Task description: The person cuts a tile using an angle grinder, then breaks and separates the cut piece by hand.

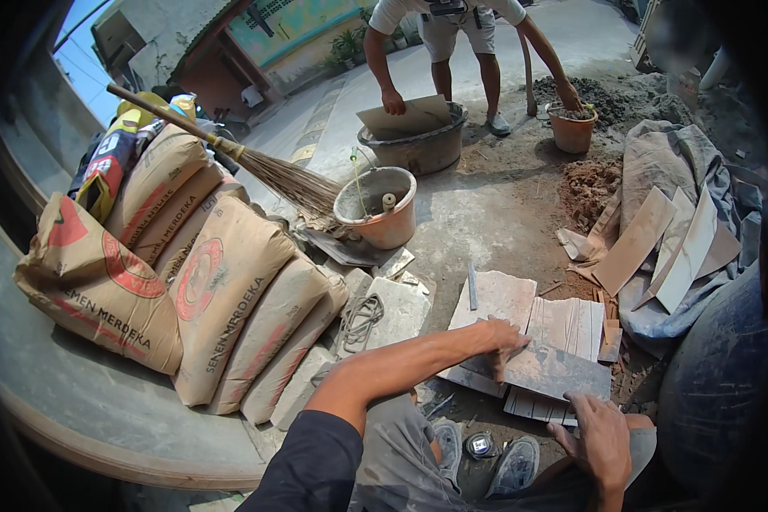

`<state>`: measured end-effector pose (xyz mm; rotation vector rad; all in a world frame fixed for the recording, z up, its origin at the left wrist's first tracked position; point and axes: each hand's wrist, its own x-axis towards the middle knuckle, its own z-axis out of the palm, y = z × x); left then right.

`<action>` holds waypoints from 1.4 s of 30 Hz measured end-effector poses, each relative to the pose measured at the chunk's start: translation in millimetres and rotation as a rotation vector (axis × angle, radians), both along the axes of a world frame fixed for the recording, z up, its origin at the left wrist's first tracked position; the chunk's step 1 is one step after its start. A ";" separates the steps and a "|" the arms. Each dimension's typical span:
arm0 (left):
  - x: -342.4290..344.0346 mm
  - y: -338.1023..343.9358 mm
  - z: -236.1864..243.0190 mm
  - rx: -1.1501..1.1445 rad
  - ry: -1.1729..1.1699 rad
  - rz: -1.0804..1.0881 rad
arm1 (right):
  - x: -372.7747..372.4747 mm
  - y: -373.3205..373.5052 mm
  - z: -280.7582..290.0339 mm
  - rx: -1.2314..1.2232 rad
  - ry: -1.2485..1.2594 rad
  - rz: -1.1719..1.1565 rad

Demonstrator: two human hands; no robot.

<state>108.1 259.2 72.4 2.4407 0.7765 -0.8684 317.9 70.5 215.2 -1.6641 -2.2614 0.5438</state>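
Observation:
A dark grey rectangular tile (559, 372) lies tilted across several lighter tile pieces in front of my knees. My left hand (502, 343) grips its far left edge, fingers bent over the side. At the near right corner, my right hand (596, 433) is closed on the tile's edge between thumb and fingers. Beneath and beyond it are a pale tile (497, 299) and a ridged tile piece (569, 322). A narrow metal strip (473, 287) rests at the pale tile's left side. On the ground between my shoes sits a round tape measure (481, 445).
Stacked cement bags (230, 290) and a broom (282, 175) stand left. Ahead are a bucket (384, 209) and a black tub (418, 145). Another person (452, 34) holds a tile at the tub and reaches into a mortar bucket (573, 132). Cut tiles (657, 243) lean right, beside a blue drum (717, 392).

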 end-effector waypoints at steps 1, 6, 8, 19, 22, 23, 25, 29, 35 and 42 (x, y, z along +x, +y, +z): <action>-0.3 -1.4 1.5 -0.003 -0.001 0.003 | 0.5 0.2 1.0 -0.003 -0.001 0.003; 1.1 -0.2 5.0 -0.110 -0.043 0.065 | 1.8 1.6 2.2 -0.099 -0.003 -0.014; 1.6 0.3 3.9 -0.170 -0.008 0.103 | 1.9 0.6 1.5 -0.095 0.003 -0.018; 4.0 -7.5 8.3 -0.390 -0.017 0.286 | 0.1 0.9 1.9 -0.059 0.030 -0.009; 6.3 -5.3 14.7 -0.399 0.012 0.274 | 0.6 0.1 5.0 -0.054 0.000 -0.004; 6.4 -5.5 16.1 -0.391 0.021 0.278 | 0.5 0.4 5.7 -0.056 0.015 0.006; 6.2 -6.9 17.5 -0.390 0.025 0.281 | -0.2 0.1 6.7 -0.063 0.023 0.015; 6.6 -7.8 17.4 -0.391 0.016 0.276 | 0.0 -0.4 7.4 -0.084 -0.002 -0.008; 6.9 -5.3 17.6 -0.400 0.007 0.269 | -0.6 -0.2 1.3 -0.038 0.013 -0.019; 6.9 -5.9 14.9 -0.428 0.012 0.281 | 0.7 0.7 0.9 -0.063 0.011 -0.010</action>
